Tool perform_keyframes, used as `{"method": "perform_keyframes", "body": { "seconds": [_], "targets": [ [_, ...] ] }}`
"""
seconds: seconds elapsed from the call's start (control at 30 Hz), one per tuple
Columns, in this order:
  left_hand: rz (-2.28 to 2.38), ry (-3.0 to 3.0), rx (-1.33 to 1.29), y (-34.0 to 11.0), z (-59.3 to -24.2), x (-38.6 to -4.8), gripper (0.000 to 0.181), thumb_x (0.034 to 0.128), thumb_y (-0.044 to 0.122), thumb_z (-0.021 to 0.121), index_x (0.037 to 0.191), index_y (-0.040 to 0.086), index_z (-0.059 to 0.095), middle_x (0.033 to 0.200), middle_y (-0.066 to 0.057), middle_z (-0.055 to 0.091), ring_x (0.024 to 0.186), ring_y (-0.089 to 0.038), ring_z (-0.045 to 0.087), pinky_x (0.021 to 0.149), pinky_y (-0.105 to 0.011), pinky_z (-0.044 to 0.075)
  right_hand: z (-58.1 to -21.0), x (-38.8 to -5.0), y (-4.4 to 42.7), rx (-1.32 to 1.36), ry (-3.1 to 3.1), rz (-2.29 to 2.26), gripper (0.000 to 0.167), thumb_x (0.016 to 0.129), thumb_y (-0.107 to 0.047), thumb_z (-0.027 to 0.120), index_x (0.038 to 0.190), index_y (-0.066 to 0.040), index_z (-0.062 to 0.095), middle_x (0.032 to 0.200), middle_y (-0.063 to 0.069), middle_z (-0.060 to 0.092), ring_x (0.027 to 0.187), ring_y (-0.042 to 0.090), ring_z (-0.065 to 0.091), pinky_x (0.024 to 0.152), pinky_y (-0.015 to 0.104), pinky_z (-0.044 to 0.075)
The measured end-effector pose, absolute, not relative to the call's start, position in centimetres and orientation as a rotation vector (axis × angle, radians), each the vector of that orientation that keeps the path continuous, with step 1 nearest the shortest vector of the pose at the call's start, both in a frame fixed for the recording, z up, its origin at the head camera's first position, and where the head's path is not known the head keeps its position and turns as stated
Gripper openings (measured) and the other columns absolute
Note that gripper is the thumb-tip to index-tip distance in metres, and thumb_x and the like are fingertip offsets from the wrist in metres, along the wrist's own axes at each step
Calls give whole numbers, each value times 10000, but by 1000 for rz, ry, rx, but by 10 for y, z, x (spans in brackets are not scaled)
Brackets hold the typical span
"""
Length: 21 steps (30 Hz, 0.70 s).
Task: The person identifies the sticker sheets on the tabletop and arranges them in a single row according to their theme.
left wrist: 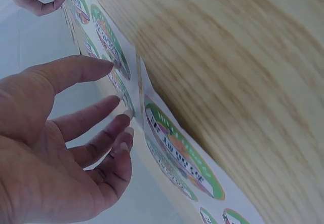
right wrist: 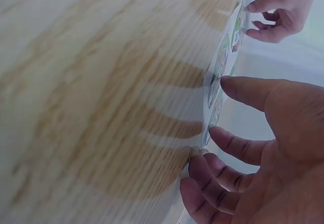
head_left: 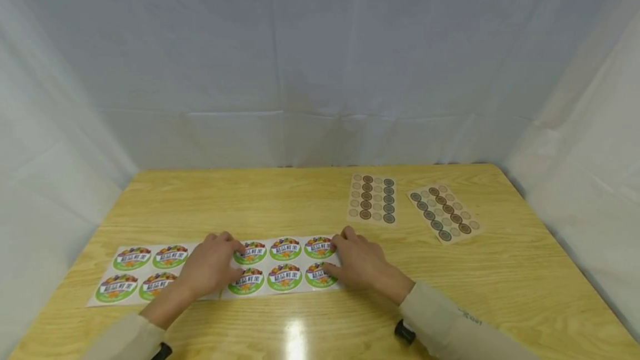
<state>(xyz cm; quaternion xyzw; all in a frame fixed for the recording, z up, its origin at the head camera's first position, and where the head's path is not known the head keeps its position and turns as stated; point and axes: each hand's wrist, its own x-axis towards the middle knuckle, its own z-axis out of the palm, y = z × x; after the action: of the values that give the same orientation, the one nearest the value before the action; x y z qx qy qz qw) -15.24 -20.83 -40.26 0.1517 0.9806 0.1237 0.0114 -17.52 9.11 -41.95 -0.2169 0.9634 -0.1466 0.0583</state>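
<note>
A white sheet of round fruit stickers [head_left: 284, 277], green-rimmed with colourful fruit on top, lies between my two hands on the table. My left hand [head_left: 212, 264] touches its left end, thumb and fingertips spread over the stickers there. At the right end my right hand [head_left: 361, 261] rests its thumb and fingertips on the sheet's edge. A second sheet of the same stickers [head_left: 117, 288] lies to the left, partly hidden under my left hand and forearm. In the left wrist view the two sheets meet at a seam beside my left fingertips [left wrist: 123, 113], one corner slightly raised.
Two smaller beige sheets of dark and pale round stickers lie at the back right, one nearly straight [head_left: 372, 199] and one turned at an angle [head_left: 443, 213]. The wooden table [head_left: 240, 204] has white cloth [head_left: 320, 60] hung behind it and at both sides.
</note>
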Motion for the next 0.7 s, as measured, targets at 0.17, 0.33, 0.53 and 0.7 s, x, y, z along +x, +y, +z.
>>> {"method": "perform_keyframes", "body": {
  "seconds": [0.17,0.33,0.53,0.7],
  "targets": [
    [354,3086,482,-206,-404,-151,341,714,186,767,1019,49,696,1005,-89,610,925,-316,536,780,-485,476,-419,-174,93,-663,2906,-460,417,844,-462,688,1087,-131,613,1043,37,477,751,144,468,561,297,402],
    [337,3098,519,-206,-405,-148,318,755,206,746,1028,50,697,1003,-87,618,917,-304,551,773,-459,487,-419,-175,96,-649,2872,-480,438,853,-455,679,1133,-126,609,1073,34,478,783,149,480,588,306,416],
    [369,3134,519,-203,-402,-144,324,793,210,705,1078,58,687,1003,-83,622,894,-283,577,701,-417,510,-415,-177,98,-639,2828,-541,378,885,-430,652,1100,-124,595,1052,31,489,796,163,505,640,352,449],
    [460,3173,545,-199,-398,-143,287,826,199,710,1081,70,685,1010,-85,617,832,-229,585,624,-335,500,-405,-181,101,-627,2835,-586,362,907,-386,627,1153,-122,599,1068,30,523,826,162,544,688,368,479]
  ]
}}
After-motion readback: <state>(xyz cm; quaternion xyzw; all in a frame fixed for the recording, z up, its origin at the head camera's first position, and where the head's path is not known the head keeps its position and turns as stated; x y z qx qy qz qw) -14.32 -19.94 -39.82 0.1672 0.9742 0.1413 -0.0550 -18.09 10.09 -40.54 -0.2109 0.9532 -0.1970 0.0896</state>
